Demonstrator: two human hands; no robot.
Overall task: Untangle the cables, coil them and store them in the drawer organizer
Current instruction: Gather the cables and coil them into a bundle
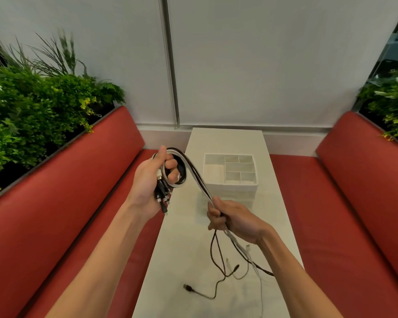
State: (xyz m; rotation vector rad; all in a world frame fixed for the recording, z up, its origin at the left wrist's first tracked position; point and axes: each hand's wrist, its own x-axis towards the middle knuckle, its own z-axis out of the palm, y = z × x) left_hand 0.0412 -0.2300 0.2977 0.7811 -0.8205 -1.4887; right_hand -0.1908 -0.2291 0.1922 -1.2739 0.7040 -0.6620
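Note:
My left hand [147,182] grips a coiled bundle of black and white cables [193,171], raised left of the table, with several plug ends hanging below its palm. The bundle runs down to my right hand [230,216], whose fingers are curled round it above the table. Loose cable tails [223,267] trail from that hand onto the white table [193,237], one ending in a black plug [188,288]. The white drawer organizer [230,184] with several compartments stands farther back on the table, just beyond both hands.
Red padded benches [67,214] flank the narrow table on both sides. Green plants [32,111] sit behind the left bench and at the far right [391,104]. A white wall is behind the table.

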